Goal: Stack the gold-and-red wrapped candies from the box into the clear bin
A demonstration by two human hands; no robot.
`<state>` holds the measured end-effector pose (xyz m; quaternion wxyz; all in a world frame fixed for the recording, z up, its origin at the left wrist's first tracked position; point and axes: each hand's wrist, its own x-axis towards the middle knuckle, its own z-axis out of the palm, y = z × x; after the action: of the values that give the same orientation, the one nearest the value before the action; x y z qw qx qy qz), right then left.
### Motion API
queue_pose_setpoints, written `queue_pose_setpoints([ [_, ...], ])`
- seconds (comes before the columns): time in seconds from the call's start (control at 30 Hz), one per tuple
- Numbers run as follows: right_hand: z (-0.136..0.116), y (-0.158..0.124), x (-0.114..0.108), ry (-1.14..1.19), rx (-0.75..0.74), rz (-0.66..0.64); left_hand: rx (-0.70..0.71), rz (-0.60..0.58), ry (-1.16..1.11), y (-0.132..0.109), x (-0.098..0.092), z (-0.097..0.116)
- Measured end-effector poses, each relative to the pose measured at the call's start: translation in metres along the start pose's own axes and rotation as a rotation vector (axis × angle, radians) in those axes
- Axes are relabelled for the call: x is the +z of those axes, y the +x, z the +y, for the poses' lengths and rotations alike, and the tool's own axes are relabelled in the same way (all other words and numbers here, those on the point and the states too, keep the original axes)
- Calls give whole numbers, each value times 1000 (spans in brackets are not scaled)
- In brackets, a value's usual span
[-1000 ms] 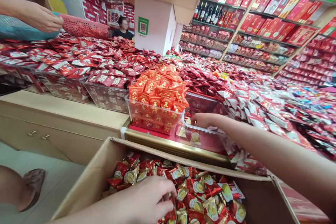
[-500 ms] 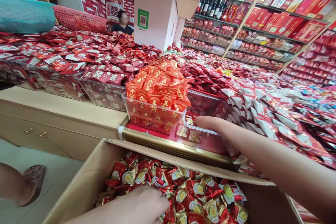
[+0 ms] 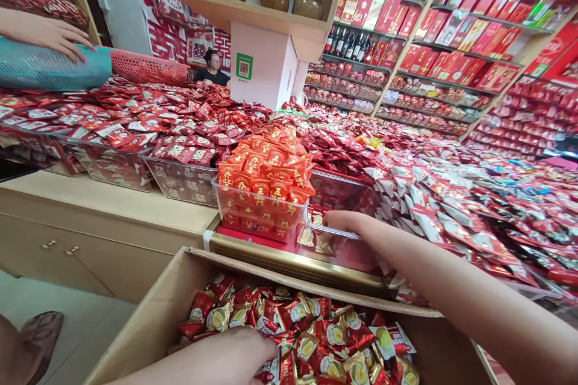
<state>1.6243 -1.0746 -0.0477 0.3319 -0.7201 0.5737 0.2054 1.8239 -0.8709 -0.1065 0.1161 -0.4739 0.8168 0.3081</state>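
My left hand (image 3: 246,349) lies low in the cardboard box (image 3: 149,304), its fingers hidden among red-and-gold wrapped candies (image 3: 332,337). My right hand (image 3: 345,225) reaches over the rim of a clear plastic bin (image 3: 356,255) behind the box. A few of the same gold-ended candies (image 3: 323,243) show through the bin's wall, by that hand's fingers. The bin's rim and wall blur those fingers, so their grip is unclear. Just left of it stands a clear bin heaped with orange-red wrapped packets (image 3: 266,174).
More clear bins (image 3: 185,180) of red packets line the counter (image 3: 112,207). White-and-red packets (image 3: 433,204) are heaped at right. Another person's hand (image 3: 49,33) rests on a turquoise basket (image 3: 54,69) beside a pink basket (image 3: 149,66). A person (image 3: 212,69) is at the back.
The view has tilted upward, showing more of the upper shelves. The co-worker's hand now lies over the turquoise basket, which has tipped. Both my hands stay in about the same places.
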Motion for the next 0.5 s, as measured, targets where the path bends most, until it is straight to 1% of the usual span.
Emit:
queue_pose_setpoints([
  [0.2, -6, -7, 0, 6, 43, -16, 94, -8, 10, 2, 4, -2],
  [0.3, -9, -9, 0, -36, 63, 15, 84, 29, 7, 2, 7, -2],
  [0.4, -10, -8, -4, -103, 37, 109, 74, 50, 16, 2, 10, -4],
  [0.5, -14, -14, -12, -185, -45, 309, 89, 66, 12, 3, 14, -10],
])
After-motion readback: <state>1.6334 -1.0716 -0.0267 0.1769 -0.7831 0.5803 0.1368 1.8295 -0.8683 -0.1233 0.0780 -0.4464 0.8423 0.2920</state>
